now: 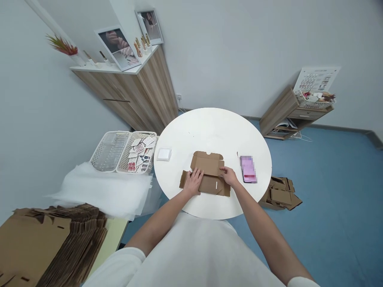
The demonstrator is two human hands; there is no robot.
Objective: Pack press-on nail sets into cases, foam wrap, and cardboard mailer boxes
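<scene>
A brown cardboard box blank [208,162] lies partly folded on the round white table [209,127], its flaps spread out. Flat on its left part rests my left hand [194,181], fingers stretched out and pressing the card. My right hand [229,175] pinches the cardboard at the right side, near the fold between the upper and lower panels. To the right of this hand lies a phone [247,169] with a pink, blurred screen. A small white square packet [164,154] is at the table's left edge.
At lower left, flat cardboard blanks [32,243] form a thick stack beside white wrapping sheets [104,187]. White baskets [136,153] hold cards and clear packs. Folded boxes [281,193] sit right of the table. A wooden cabinet [155,87] and a small shelf unit [281,111] stand behind.
</scene>
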